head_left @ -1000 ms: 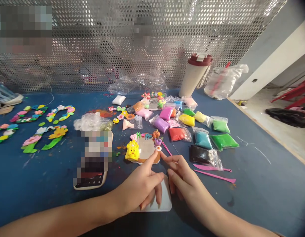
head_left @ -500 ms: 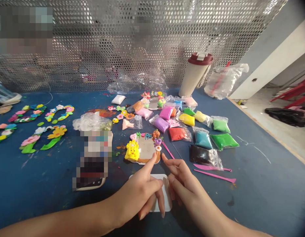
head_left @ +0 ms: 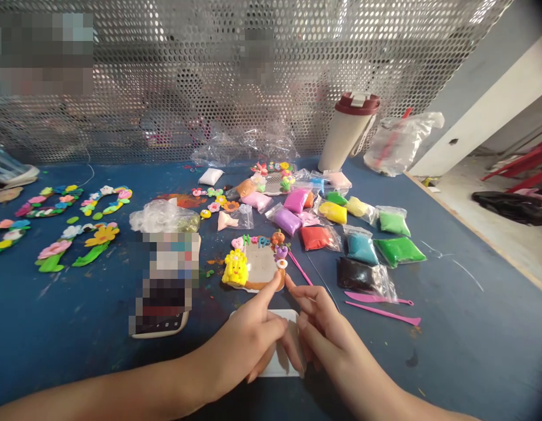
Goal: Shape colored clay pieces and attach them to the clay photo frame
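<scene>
A small frame (head_left: 259, 286) decorated with coloured clay lies flat on the table in front of me. A yellow clay figure (head_left: 235, 268) stands at its left side, with a pink piece, small letters, an orange piece and a purple piece along the top and right. My left hand (head_left: 255, 324) reaches its index finger to the brown lower right corner, just below a white egg-like piece (head_left: 282, 264); its other fingers are apart. My right hand (head_left: 330, 327) has its index fingertip at the same corner's outer edge, other fingers loosely bent. Below both hands lies a white tray (head_left: 279, 363), partly hidden.
Bags of coloured clay, such as a red bag (head_left: 315, 238) and a black bag (head_left: 361, 273), lie to the right. Pink tools (head_left: 382, 311) are nearby. A phone (head_left: 165, 324) and clay wreaths (head_left: 60, 202) lie left. A tumbler (head_left: 347, 134) stands before the perforated metal panel (head_left: 165, 58).
My right index finger has moved slightly left, up to the frame's corner. My left fingers have shifted a little over the white tray. The frame has stayed in place.
</scene>
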`<state>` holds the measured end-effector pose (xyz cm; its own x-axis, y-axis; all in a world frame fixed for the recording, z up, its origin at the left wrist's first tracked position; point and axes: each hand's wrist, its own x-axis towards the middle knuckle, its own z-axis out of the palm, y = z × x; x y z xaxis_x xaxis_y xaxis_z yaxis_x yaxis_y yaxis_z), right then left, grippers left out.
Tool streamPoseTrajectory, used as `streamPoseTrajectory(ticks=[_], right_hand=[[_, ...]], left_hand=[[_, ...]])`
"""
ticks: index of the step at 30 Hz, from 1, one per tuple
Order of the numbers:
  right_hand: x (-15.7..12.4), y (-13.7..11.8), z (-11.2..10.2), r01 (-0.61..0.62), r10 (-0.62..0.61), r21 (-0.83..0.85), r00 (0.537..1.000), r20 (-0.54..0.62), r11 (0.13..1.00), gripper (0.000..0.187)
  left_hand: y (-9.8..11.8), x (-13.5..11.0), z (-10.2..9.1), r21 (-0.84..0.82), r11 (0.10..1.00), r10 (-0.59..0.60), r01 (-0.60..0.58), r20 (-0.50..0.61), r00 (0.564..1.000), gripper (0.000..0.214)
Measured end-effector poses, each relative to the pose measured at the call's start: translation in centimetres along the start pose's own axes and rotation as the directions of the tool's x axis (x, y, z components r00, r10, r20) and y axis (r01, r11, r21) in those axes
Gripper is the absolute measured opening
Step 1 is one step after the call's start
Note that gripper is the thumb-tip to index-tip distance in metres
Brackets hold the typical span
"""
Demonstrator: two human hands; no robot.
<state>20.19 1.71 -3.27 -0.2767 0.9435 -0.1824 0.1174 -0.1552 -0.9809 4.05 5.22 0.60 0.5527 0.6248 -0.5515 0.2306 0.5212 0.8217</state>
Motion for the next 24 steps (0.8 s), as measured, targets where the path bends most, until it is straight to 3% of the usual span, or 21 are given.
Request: streamPoseTrajectory(ticks=[8, 14, 24], right_hand=[[0.4, 0.0, -0.2, -0.017, 0.016, 0.064, 1.0, 0.024, 0.998, 0.02], [0.8, 0.0, -0.7, -0.069, 0.071, 0.068, 0.997, -0.031, 0.995, 0.02], [1.1, -0.6, -1.0, -0.112, 0.119, 0.156, 0.992, -0.034, 0.981, 0.018]], left_hand=[[0.1, 0.1, 0.0, -0.064, 0.998, 0.013, -0.012, 0.006, 1.0, 0.073], [0.6, 0.1, -0.2, -0.069, 0.998, -0.005, 0.008, 0.042, 0.999, 0.07], [0.9, -0.5, -0.2, -0.064, 0.997, -0.032, 0.032, 0.003, 0.999, 0.076]])
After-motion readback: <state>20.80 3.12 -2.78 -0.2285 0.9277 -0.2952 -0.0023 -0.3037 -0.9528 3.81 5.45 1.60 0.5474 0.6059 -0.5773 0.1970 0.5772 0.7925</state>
